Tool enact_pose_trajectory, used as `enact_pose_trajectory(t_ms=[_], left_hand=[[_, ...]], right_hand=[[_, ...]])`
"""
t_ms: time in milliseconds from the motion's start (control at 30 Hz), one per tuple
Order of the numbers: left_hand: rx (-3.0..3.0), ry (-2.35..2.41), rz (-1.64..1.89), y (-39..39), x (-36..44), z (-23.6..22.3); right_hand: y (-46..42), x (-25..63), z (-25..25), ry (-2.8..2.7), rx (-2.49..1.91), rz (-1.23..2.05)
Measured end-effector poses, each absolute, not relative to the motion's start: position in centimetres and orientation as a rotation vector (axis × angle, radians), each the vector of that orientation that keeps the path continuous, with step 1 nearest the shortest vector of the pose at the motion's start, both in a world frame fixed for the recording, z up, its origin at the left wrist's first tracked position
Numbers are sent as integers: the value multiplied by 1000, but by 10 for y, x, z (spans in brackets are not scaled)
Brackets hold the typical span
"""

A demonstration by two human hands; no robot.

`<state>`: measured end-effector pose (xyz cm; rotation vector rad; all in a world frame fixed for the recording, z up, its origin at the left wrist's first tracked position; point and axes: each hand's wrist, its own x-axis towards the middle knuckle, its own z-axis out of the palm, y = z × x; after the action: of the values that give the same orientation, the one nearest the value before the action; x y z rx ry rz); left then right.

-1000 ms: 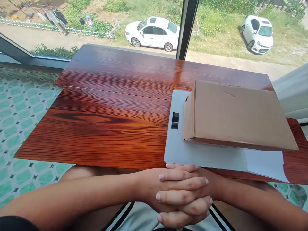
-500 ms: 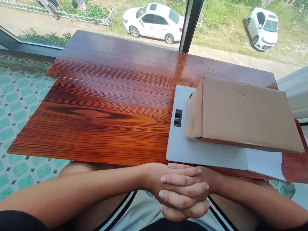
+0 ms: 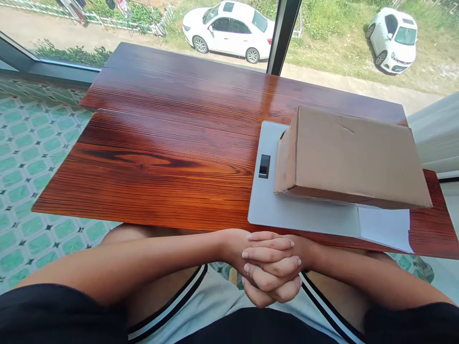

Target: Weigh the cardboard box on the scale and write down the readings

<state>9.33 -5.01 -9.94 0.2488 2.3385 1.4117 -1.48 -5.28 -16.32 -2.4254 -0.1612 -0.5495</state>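
The left hand (image 3: 236, 247) and the right hand (image 3: 297, 246) are clasping each other just off the near edge of the desk (image 3: 161, 191), fingers interlaced; they are clamping on nothing but one another. Whether they are touching that edge, I cannot tell. The box (image 3: 358, 153) is lying flat toward the desk's right edge, apart from both hands, its top face showing no opening. It is resting on what is looking like a scale (image 3: 304, 217), whose display (image 3: 264, 166) is facing up on the left side, showing no readable figure. Some paper (image 3: 385, 227) is reaching the desk's near edge beside the scale's near right corner. As I am judging it, the placing on the scale is standing done; neither hand is working on the box, and nothing visible is indicating what is remaining.
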Motion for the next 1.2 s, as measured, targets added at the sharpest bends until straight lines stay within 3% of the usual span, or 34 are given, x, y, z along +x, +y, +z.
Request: enact_pose_trajectory(t_ms=[233, 400, 667, 900, 1200], left_hand=[[451, 2264, 1263, -70, 69, -106], [388, 2222, 923, -92, 70, -123], [-168, 2686, 1203, -58, 155, -143], [-44, 2588, 1206, -68, 143, -148], [-87, 2593, 1179, -68, 138, -150]], right_hand=[[-72, -2, -158, -283, -2515, -495], [-84, 23, -148, -255, -2493, -399], [-99, 44, -129, -423, -2494, -176], [-87, 31, -133, -255, -2412, -350], [-82, 40, -135, -325, -2709, -213]])
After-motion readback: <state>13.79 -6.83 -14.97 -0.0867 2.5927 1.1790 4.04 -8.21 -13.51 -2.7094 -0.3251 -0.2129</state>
